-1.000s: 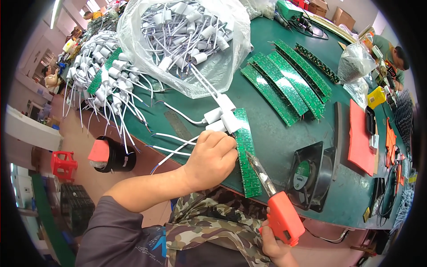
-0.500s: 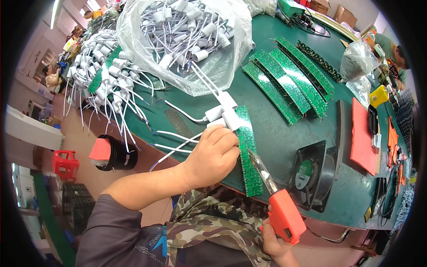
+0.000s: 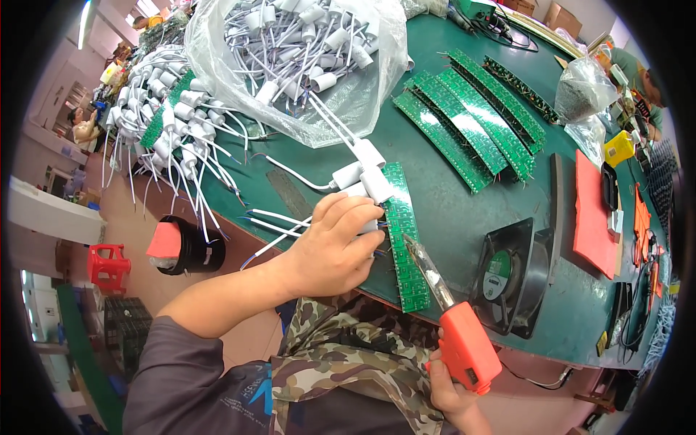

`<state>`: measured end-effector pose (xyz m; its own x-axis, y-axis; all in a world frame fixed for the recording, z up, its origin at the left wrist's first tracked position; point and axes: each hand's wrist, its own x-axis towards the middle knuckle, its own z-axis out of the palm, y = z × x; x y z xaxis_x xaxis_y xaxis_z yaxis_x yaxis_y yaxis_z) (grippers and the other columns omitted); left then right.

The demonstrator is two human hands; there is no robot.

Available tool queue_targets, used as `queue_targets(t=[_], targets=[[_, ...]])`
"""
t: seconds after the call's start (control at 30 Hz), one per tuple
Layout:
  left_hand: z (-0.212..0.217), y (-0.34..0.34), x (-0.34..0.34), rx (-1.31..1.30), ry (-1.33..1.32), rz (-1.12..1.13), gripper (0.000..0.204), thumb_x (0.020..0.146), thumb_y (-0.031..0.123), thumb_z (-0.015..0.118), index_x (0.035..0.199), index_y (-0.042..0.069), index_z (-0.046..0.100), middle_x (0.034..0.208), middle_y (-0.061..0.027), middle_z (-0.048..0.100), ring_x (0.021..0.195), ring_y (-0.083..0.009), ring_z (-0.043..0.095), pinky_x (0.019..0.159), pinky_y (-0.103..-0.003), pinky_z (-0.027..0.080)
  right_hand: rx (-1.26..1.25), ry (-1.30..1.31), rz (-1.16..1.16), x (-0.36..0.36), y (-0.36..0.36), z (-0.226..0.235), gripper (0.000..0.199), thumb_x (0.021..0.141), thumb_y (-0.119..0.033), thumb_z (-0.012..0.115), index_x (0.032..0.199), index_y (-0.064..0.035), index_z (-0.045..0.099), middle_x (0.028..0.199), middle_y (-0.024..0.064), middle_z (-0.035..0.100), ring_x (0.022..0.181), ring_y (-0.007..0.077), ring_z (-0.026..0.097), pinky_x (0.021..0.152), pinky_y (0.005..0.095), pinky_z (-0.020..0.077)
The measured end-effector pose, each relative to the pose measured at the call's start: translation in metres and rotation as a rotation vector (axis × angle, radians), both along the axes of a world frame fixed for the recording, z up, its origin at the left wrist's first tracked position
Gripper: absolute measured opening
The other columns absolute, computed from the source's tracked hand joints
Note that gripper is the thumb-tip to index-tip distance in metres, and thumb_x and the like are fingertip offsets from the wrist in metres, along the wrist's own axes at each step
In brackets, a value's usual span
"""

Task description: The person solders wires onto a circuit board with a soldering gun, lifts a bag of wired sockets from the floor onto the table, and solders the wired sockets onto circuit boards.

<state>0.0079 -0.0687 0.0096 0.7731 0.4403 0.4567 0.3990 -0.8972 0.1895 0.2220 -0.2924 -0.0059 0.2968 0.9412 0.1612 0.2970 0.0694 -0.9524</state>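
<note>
My left hand (image 3: 335, 245) is closed around a white cylindrical cap with a cable (image 3: 370, 226), mostly hidden by the fingers, at the left edge of a green circuit board strip (image 3: 403, 250). Just beyond the hand, several more white caps (image 3: 375, 184) lie beside the strip's far end, their white cables (image 3: 293, 174) trailing left and away. In my right hand (image 3: 451, 391) is a red-handled soldering iron (image 3: 465, 348). Its metal tip points up and left over the middle of the strip; whether it touches the board I cannot tell.
A clear plastic bag (image 3: 341, 123) full of white caps stands at the back, with a heap of more caps (image 3: 181, 134) left of it. Green board strips (image 3: 464, 123) lie at the far right. Nearer are a black fan (image 3: 507, 283) and a red foam sheet (image 3: 593, 217). People work in the background.
My left hand has drawn slightly left and down from the strip, and a white cap now shows between its fingers. The soldering iron has hardly moved.
</note>
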Motion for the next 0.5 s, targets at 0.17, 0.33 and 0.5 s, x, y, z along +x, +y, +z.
queue_targets(t=[0.17, 0.33, 0.5], targets=[[0.000, 0.000, -0.010, 0.054, 0.027, -0.025, 0.041, 0.068, 0.011, 0.076, 0.108, 0.005, 0.067, 0.128, -0.0121, 0.053, 0.121, -0.0307, 0.051, 0.101, -0.049, 0.039, -0.120, 0.080, -0.011, 0.001, -0.003, 0.002, 0.023, 0.072, -0.006, 0.073, 0.094, 0.0002, 0.069, 0.078, 0.0098, 0.068, 0.068, 0.0270, 0.066, 0.065, 0.0336, 0.0530], [0.002, -0.004, -0.013, 0.146, 0.009, -0.064, 0.033, 0.074, 0.014, 0.072, 0.106, 0.006, 0.068, 0.120, -0.0079, 0.059, 0.117, -0.0257, 0.054, 0.098, -0.044, 0.040, 0.000, -0.066, 0.211, 0.014, -0.011, -0.013, 0.047, 0.089, 0.002, 0.060, 0.136, 0.0070, 0.054, 0.097, 0.0093, 0.065, 0.075, 0.0135, 0.060, 0.070, 0.0272, 0.0497], [0.007, -0.005, -0.005, 0.081, -0.002, -0.026, 0.032, 0.076, 0.015, 0.068, 0.107, 0.009, 0.068, 0.105, -0.0073, 0.061, 0.095, -0.0249, 0.060, 0.080, -0.039, 0.048, -0.033, -0.003, 0.206, 0.014, -0.012, -0.014, 0.047, 0.090, 0.001, 0.060, 0.136, 0.0078, 0.053, 0.095, 0.0093, 0.065, 0.074, 0.0139, 0.059, 0.069, 0.0273, 0.0493]])
